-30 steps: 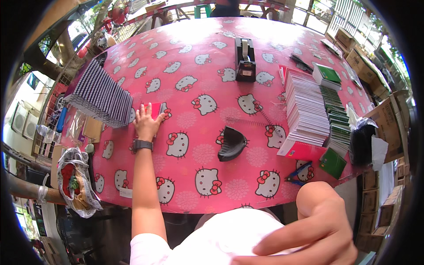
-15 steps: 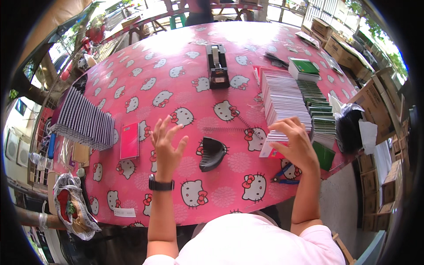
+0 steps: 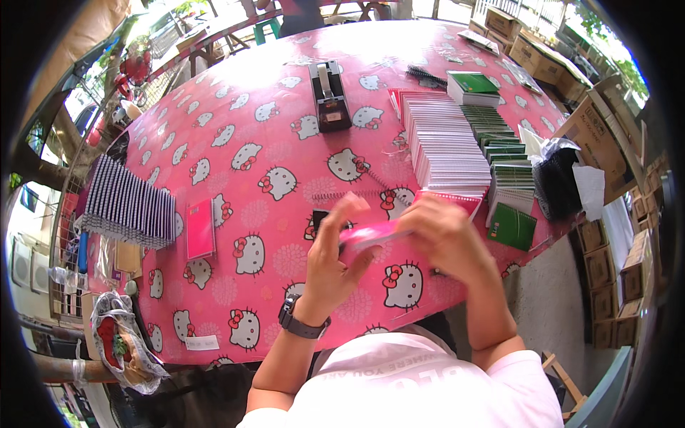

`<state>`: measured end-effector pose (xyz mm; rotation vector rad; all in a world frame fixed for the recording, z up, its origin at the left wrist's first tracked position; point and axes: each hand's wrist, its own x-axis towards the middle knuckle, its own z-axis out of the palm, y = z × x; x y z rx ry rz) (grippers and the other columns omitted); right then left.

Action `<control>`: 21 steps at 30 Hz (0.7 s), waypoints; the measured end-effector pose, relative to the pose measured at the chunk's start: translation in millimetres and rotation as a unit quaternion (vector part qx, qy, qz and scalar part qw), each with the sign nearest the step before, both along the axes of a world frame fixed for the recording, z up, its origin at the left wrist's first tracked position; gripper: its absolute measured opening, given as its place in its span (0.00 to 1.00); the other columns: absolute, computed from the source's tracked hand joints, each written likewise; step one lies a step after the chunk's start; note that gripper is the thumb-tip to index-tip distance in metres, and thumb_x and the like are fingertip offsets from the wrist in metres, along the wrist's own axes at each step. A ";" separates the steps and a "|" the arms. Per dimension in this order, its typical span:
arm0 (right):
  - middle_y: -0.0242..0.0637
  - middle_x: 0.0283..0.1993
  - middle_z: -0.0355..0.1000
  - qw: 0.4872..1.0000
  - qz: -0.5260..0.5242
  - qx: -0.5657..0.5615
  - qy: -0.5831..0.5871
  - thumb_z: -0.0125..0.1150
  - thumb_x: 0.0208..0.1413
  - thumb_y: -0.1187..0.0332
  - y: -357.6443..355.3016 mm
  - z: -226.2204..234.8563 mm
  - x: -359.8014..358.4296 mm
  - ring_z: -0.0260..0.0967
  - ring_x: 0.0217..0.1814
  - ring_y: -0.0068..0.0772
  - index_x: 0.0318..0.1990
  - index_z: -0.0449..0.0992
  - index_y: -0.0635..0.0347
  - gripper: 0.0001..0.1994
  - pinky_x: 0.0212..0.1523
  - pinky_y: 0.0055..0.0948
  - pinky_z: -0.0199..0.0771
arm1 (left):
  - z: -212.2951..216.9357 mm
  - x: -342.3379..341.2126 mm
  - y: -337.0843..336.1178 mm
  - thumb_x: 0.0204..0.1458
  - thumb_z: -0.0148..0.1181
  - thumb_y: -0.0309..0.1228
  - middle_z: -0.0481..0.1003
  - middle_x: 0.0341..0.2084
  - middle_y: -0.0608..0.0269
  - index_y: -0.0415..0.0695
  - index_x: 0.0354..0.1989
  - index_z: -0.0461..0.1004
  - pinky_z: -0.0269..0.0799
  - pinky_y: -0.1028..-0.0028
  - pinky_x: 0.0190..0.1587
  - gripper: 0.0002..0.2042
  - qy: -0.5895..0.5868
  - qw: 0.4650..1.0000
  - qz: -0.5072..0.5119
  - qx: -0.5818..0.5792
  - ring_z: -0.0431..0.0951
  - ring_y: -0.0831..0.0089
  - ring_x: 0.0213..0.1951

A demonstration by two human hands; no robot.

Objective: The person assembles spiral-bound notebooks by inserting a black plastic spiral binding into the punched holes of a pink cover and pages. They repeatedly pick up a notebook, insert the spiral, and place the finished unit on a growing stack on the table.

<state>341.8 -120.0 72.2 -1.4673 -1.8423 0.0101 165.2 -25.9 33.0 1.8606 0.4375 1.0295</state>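
A thin pink notebook [image 3: 378, 232], blurred by motion, is held between my two hands above the table. My left hand [image 3: 332, 260] has its fingers and thumb around the left end. My right hand [image 3: 446, 239], smeared by movement, grips the right end. Behind my left hand a black ridged block [image 3: 319, 220] is mostly hidden. Thin wire spirals [image 3: 346, 196] lie just beyond the hands. Past my right hand runs a long row of pink-covered notebooks [image 3: 446, 146], page edges up. Another pink notebook [image 3: 200, 228] lies flat to the left.
A black tape dispenser [image 3: 330, 100] stands mid-table. Green notebooks [image 3: 499, 153] form a row at the right, with one green notebook [image 3: 511, 227] near the edge. Stacked spiral notebooks [image 3: 128, 203] stand far left. Cardboard boxes [image 3: 596, 139] are beyond the table's right side.
My right hand has lifted a pink notebook from the near end of the row and brought it left. My left hand has moved right to meet it, closing around its end.
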 end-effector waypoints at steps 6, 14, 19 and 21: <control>0.32 0.33 0.72 0.949 0.100 -0.084 0.287 0.63 0.50 0.76 8.4 -36.4 -25.1 0.69 0.39 0.23 0.38 0.74 0.60 0.07 0.36 0.27 0.70 | -24.3 -88.1 14.8 0.47 0.61 0.17 0.75 0.36 0.57 0.37 0.37 0.73 0.70 0.79 0.40 0.09 -0.048 0.982 -0.035 -0.178 0.75 0.76 0.39; 0.26 0.36 0.63 0.848 0.006 -0.078 0.524 0.58 0.56 0.75 26.6 -98.6 -113.2 0.59 0.37 0.15 0.38 0.68 0.59 0.05 0.39 0.17 0.60 | -71.0 -97.8 -9.7 0.45 0.53 0.13 0.73 0.38 0.58 0.37 0.41 0.70 0.68 0.73 0.49 0.14 -0.027 0.957 0.060 -0.284 0.73 0.70 0.43; 0.30 0.34 0.68 0.890 0.022 -0.078 0.448 0.59 0.55 0.75 37.3 -99.4 -107.7 0.65 0.36 0.19 0.38 0.70 0.61 0.05 0.36 0.20 0.65 | -27.5 -77.3 -25.9 0.45 0.58 0.22 0.73 0.45 0.57 0.42 0.48 0.72 0.49 0.61 0.63 0.18 0.093 0.926 0.313 0.189 0.68 0.60 0.54; 0.32 0.34 0.71 0.906 0.039 -0.086 0.414 0.59 0.55 0.74 43.0 -99.4 -96.2 0.67 0.34 0.22 0.39 0.72 0.61 0.05 0.35 0.22 0.67 | -23.2 -70.2 -30.9 0.45 0.59 0.24 0.74 0.45 0.59 0.45 0.47 0.74 0.51 0.61 0.61 0.17 0.240 0.893 0.256 0.281 0.71 0.65 0.52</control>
